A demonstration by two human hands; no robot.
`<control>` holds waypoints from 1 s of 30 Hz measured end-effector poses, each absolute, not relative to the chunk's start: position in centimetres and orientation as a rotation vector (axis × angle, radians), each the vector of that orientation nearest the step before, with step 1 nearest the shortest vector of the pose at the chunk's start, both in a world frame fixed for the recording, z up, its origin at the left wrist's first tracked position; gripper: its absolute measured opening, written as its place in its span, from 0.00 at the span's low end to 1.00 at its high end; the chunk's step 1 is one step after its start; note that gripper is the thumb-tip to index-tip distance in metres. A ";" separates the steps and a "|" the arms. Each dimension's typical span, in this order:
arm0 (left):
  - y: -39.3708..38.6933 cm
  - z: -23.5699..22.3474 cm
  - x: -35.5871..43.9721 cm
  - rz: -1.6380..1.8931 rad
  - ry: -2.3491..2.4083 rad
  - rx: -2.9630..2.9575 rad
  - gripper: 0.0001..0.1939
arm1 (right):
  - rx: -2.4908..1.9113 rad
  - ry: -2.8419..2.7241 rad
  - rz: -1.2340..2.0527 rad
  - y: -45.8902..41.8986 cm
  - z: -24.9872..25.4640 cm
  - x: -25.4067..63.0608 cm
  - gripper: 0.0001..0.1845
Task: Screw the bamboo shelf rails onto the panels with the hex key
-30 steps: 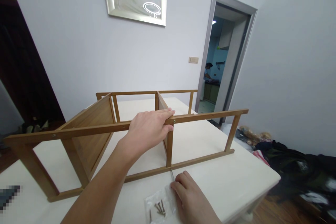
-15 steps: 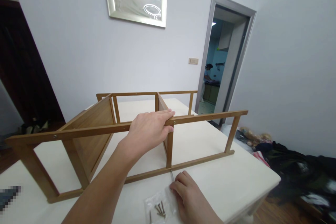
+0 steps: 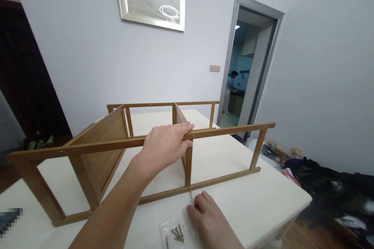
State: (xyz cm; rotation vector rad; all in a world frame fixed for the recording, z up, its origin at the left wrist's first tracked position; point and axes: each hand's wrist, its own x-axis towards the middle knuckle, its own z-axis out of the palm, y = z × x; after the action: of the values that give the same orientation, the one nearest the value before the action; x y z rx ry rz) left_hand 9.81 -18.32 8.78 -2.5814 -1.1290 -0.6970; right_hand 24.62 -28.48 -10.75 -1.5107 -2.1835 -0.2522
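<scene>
A wooden rack frame (image 3: 224, 130) lies on its side on the white table. My left hand (image 3: 166, 140) is wrapped over its upper rail, beside the joint with the middle shelf; thumb and fingers clasp the wood. Lower down, my right hand (image 3: 206, 216) is closed, pinching a thin metal rod that looks like a hex key (image 3: 191, 196). The rod's far end meets the lower rail (image 3: 224, 178) beneath the middle upright. A clear plastic bag (image 3: 164, 227) with several screws (image 3: 177, 234) lies left of my right hand.
The white table (image 3: 280, 194) ends at a rounded corner on the right. Beyond it, dark clothes (image 3: 327, 186) are heaped by the wall. A person (image 3: 232, 85) stands in the room past the doorway (image 3: 237, 46). A pixelated dark patch sits at the lower left.
My right hand has shifted slightly left and its fingers have turned a little around the rod. My left hand and the wooden frame stay where they were.
</scene>
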 end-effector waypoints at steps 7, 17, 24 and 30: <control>-18.3 8.8 9.8 -0.681 -1.143 -2.588 0.22 | -1.495 -2.251 -0.408 -28.6 -11.1 24.5 0.11; -18.4 8.8 9.8 -0.683 -1.173 -2.604 0.22 | -1.595 -2.024 0.134 -28.8 -10.3 24.7 0.11; -18.5 9.0 9.8 -0.661 -1.186 -2.598 0.22 | -1.644 -1.882 0.232 -28.5 -10.3 24.2 0.11; -18.6 9.0 9.8 -0.670 -1.167 -2.610 0.22 | -1.728 -1.688 0.188 -27.9 -10.4 23.4 0.13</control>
State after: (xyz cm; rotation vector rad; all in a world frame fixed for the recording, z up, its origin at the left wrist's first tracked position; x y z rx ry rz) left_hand 9.80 -18.59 9.03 -2.6098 -1.1672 -0.6697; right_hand 23.42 -27.87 -10.38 -1.7277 -1.6880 0.1881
